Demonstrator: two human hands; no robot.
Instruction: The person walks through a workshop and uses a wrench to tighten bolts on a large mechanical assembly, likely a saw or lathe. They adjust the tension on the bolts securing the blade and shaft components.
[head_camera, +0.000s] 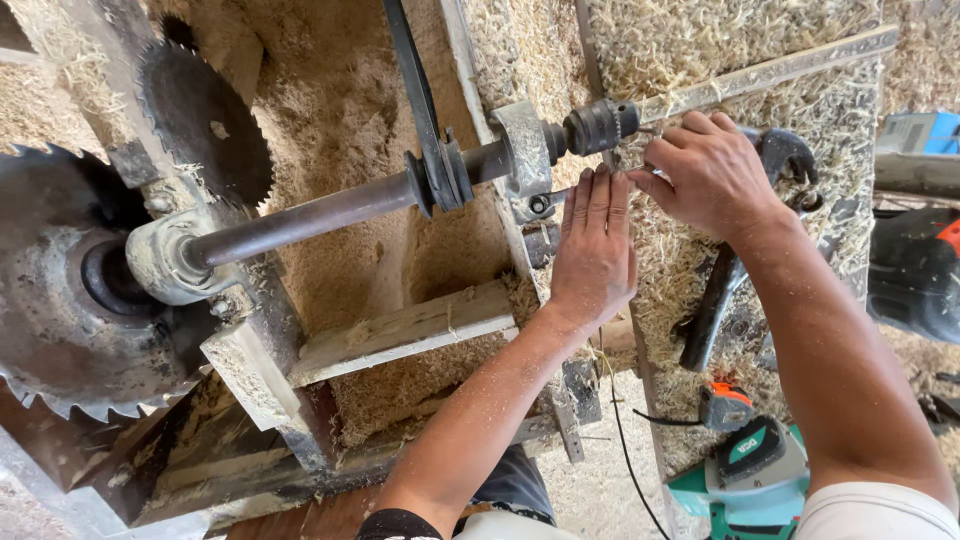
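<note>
Nearest, a teal power tool (750, 470) lies low by a black cable (625, 440). Further up, the left hand (595, 250) rests flat, fingers straight, beside the bearing block (522, 150); the right hand (710, 175) pinches something small just by the drill chuck (598, 125). It looks like a fitting step, calling for steady alignment. Beyond, saw blades (205, 125) and sawdust crowd the shaft (320, 215).

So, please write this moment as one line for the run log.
left hand: flat beside bearing block | right hand: fingers at drill chuck on shaft | saw blade: bare | sawdust everywhere
</note>
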